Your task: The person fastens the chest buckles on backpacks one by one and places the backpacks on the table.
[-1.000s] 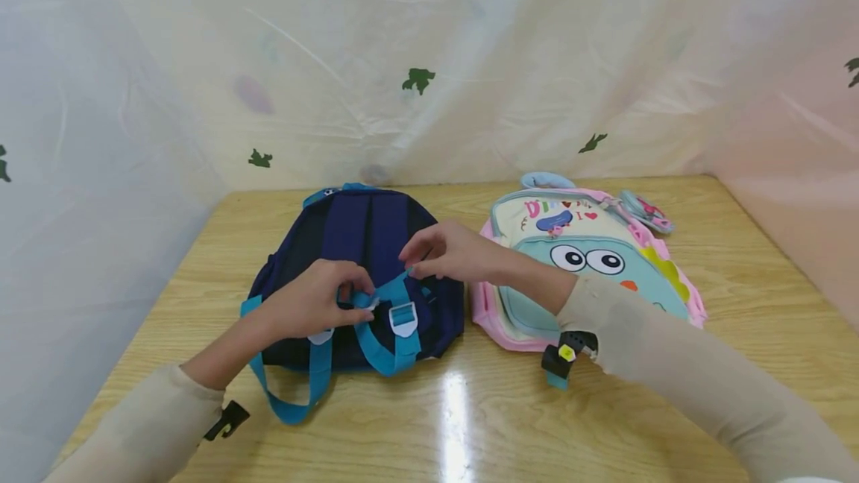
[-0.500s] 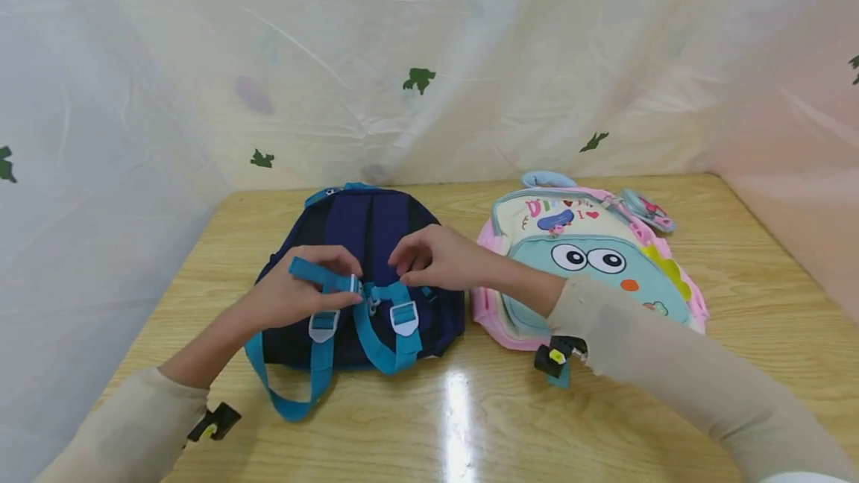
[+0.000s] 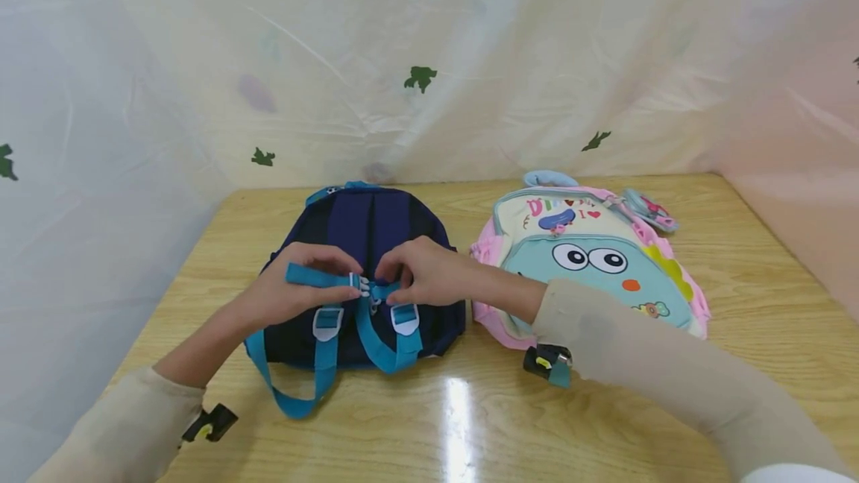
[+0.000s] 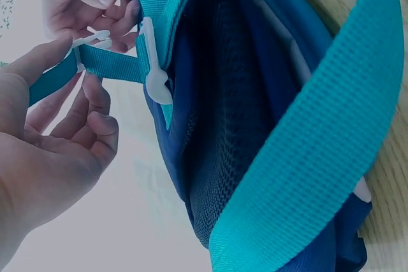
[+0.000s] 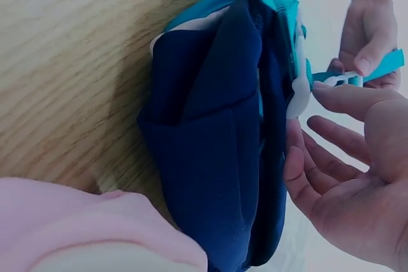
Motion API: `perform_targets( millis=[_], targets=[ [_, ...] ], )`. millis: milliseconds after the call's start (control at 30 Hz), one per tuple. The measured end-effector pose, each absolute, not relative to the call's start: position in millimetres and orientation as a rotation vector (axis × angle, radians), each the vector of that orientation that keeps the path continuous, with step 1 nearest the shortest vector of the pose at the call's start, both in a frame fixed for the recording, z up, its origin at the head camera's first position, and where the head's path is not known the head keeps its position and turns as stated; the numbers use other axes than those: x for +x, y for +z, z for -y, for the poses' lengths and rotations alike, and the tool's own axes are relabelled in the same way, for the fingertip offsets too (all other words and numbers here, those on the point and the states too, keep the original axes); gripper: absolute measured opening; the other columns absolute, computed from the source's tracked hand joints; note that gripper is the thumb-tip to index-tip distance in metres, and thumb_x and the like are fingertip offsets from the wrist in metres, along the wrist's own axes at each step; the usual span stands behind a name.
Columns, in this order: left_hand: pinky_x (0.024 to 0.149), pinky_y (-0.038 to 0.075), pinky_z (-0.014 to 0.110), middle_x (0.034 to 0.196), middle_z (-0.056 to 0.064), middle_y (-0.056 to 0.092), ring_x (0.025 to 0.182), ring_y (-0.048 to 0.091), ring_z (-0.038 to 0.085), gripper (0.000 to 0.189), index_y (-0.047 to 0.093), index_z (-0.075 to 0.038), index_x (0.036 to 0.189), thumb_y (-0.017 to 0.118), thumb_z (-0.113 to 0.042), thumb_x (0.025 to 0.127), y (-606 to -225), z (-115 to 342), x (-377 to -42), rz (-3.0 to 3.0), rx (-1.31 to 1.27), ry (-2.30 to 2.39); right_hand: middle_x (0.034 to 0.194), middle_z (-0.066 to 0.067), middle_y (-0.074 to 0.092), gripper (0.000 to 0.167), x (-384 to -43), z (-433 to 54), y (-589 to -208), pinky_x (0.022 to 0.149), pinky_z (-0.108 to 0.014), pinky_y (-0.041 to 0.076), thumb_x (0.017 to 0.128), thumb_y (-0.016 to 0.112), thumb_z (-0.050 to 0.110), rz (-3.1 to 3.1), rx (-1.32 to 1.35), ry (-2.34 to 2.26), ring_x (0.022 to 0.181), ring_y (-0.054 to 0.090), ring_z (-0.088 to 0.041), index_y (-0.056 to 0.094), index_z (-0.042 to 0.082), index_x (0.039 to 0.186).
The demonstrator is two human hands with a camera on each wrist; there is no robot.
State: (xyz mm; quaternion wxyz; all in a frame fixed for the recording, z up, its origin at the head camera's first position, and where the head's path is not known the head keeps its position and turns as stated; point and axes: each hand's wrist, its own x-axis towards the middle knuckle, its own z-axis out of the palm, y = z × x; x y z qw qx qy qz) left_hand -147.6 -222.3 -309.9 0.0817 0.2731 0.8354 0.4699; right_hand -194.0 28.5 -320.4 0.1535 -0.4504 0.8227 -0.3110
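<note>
A dark blue backpack [image 3: 349, 229] lies with its shoulder straps facing up. In the head view my left hand [image 3: 302, 285] pinches a white pronged buckle [image 3: 359, 285] on a light blue strap, whose loose end sticks out to the left. Facing it, my right hand [image 3: 429, 274] is at the short blue strap [image 3: 384, 291] on the other side. In the right wrist view, a gap shows between its thumb and fingertips, close to a white strap adjuster [image 5: 298, 97]. Another white adjuster [image 4: 156, 74] appears in the left wrist view. The opposite buckle half is not clearly visible.
To the right lies a pink and teal cartoon-faced backpack [image 3: 597, 289], with a small pouch [image 3: 651, 209] at its upper corner. Both bags are on a wooden table [image 3: 376, 423]. A leaf-printed curtain [image 3: 470, 95] hangs behind it. One blue strap loop [image 3: 291, 405] droops toward the front.
My left hand has moved left and drawn the buckle away, turning its prongs rightward. My right hand has let the strap drop and come lower and left, closer to the buckle.
</note>
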Motion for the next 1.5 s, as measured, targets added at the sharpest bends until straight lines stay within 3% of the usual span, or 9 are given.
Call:
perform_targets(
  millis=[167,500,833,1200,1500],
  targets=[
    [0.077,0.058,0.028,0.095,0.008,0.074,0.085,0.069,0.019,0.015,0.075,0.000,0.105,0.078,-0.001,0.090,-308,225,-147,-2.502,0.805,1.420,0.105,-0.008,0.072,0.030,-192,-15,-322,0.073,-0.017,0.051,0.093,0.079,0.012,-2.375,-1.277,-0.797,0.079,0.062,-0.010,0.073,0.001,0.120],
    [0.077,0.058,0.029,0.096,0.009,0.074,0.087,0.069,0.020,0.016,0.074,0.001,0.106,0.079,-0.002,0.090,-308,227,-148,-2.489,0.731,1.447,0.099,-0.005,0.068,0.017,-187,-1,-328,0.082,-0.026,0.053,0.095,0.078,0.015,-2.476,-1.250,-0.684,0.095,0.063,-0.016,0.076,0.007,0.110],
    [0.077,0.058,0.029,0.099,0.012,0.074,0.089,0.069,0.019,0.019,0.073,0.003,0.109,0.078,-0.003,0.091,-309,228,-148,-2.483,0.645,1.512,0.083,-0.002,0.066,0.012,-193,-15,-329,0.066,-0.018,0.049,0.094,0.078,0.011,-2.438,-1.279,-0.869,0.071,0.059,-0.008,0.071,0.005,0.101],
    [0.082,0.058,0.028,0.107,0.014,0.074,0.093,0.070,0.017,0.027,0.071,0.006,0.118,0.075,-0.007,0.095,-312,227,-146,-2.493,0.542,1.545,0.082,-0.004,0.066,0.017,-195,-35,-330,0.065,-0.020,0.051,0.092,0.077,0.008,-2.451,-1.341,-1.168,0.067,0.057,-0.003,0.075,0.000,0.106],
    [0.080,0.056,0.026,0.109,0.018,0.074,0.091,0.068,0.018,0.022,0.073,0.005,0.117,0.072,-0.005,0.097,-314,224,-148,-2.525,0.565,1.543,0.078,-0.002,0.069,0.018,-194,-43,-327,0.064,-0.023,0.051,0.092,0.078,0.007,-2.357,-1.164,-1.309,0.066,0.059,-0.009,0.074,-0.001,0.108]
  ],
)
